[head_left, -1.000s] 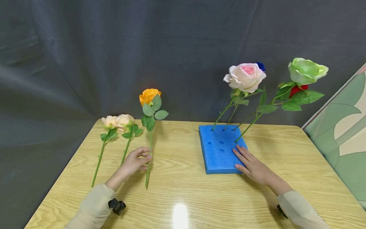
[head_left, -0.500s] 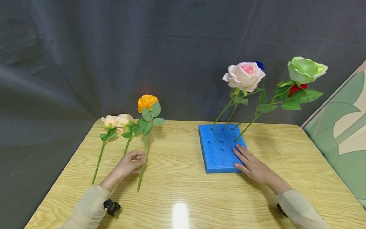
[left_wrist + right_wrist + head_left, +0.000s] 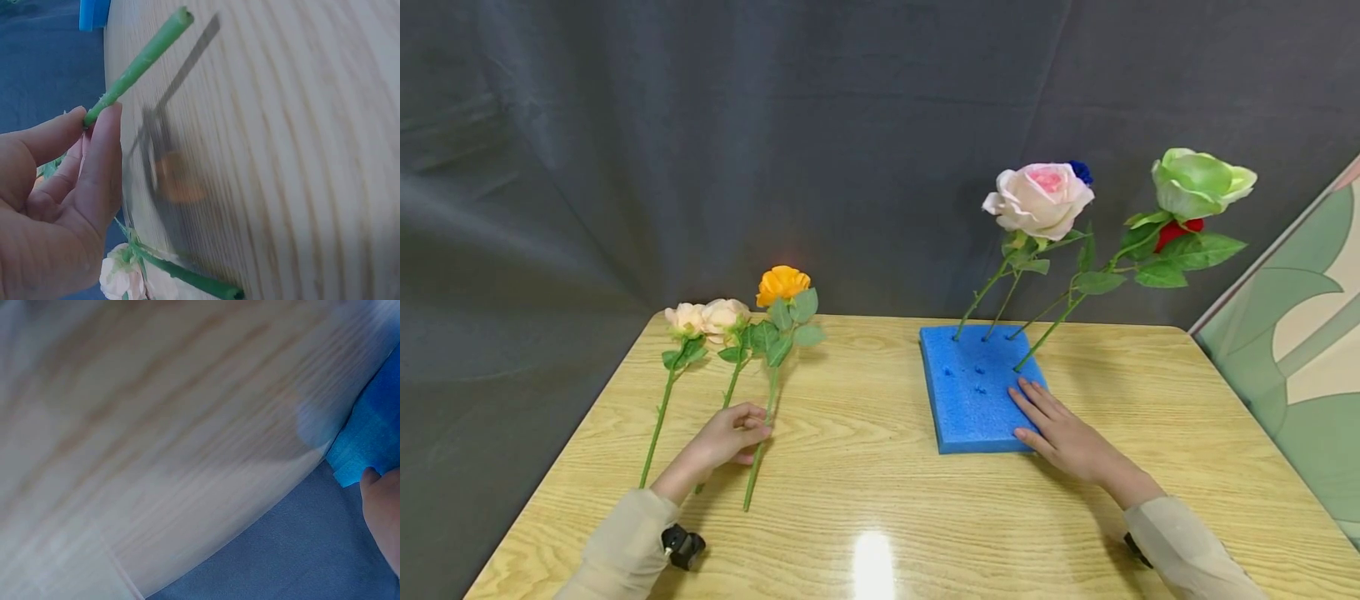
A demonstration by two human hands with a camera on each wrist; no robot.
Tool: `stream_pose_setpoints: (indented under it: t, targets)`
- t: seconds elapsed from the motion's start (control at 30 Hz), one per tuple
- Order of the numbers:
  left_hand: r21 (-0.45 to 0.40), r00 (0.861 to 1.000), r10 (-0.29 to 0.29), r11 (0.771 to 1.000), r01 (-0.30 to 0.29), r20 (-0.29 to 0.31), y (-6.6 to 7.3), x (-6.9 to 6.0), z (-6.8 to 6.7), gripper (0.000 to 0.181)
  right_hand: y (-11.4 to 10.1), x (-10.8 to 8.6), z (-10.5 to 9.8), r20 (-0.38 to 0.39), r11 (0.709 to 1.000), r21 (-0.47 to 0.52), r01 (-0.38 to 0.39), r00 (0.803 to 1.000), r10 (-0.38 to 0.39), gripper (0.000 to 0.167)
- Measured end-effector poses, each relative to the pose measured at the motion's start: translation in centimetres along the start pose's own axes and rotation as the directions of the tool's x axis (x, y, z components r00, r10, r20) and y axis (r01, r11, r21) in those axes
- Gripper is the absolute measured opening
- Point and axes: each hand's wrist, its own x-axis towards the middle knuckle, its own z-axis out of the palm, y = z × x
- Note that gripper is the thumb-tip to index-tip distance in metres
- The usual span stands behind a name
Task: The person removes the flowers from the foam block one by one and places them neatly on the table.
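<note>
My left hand (image 3: 724, 438) pinches the green stem of an orange rose (image 3: 782, 285) between thumb and fingers. In the left wrist view the stem's cut end (image 3: 181, 19) stands off the table, with its shadow beside it. Two cream roses (image 3: 724, 320) lie on the table just left of that hand. My right hand (image 3: 1067, 435) rests with straight fingers on the right front part of a blue foam block (image 3: 966, 421). Standing in the block are a pink-white rose (image 3: 1041, 200), a green rose (image 3: 1202, 183), a red flower (image 3: 1180, 234) and a blue flower (image 3: 1081, 172), the last two partly hidden.
Several small holes (image 3: 980, 390) dot the foam block's top. The wooden table (image 3: 857, 392) spreads between the cream roses and the block. Behind it hangs a dark curtain (image 3: 880, 150). A leaf-patterned panel (image 3: 1300, 350) slants along the right side.
My left hand has moved left and slightly toward me with the orange rose, whose bloom has come lower and nearer the cream roses. The right hand stays on the foam block.
</note>
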Motion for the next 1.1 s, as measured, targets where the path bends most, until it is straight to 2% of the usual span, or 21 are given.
stream_pose_setpoints:
  t: [0.37,0.5,0.9,1.1]
  targets:
    - [0.010,0.997,-0.079,0.997,0.079,-0.012,-1.2,0.0,-1.0,0.046,0.1,0.0,0.0,0.005,1.000,0.002,0.000,1.000,0.000,0.060]
    - [0.020,0.996,-0.091,0.996,0.091,-0.009,-1.4,0.1,-1.2,0.044,0.1,0.0,0.0,0.003,1.000,0.000,-0.001,1.000,0.001,0.060]
    - [0.021,0.991,-0.134,0.991,0.135,-0.026,-1.7,0.3,-1.0,0.042,0.1,-0.1,0.0,-0.029,0.998,-0.035,0.043,0.999,-0.044,0.060]
    - [0.023,0.990,-0.140,0.990,0.140,-0.037,-1.8,0.3,-1.0,0.041,-0.1,-0.1,-0.1,-0.013,0.999,-0.027,0.020,1.000,-0.020,0.060]
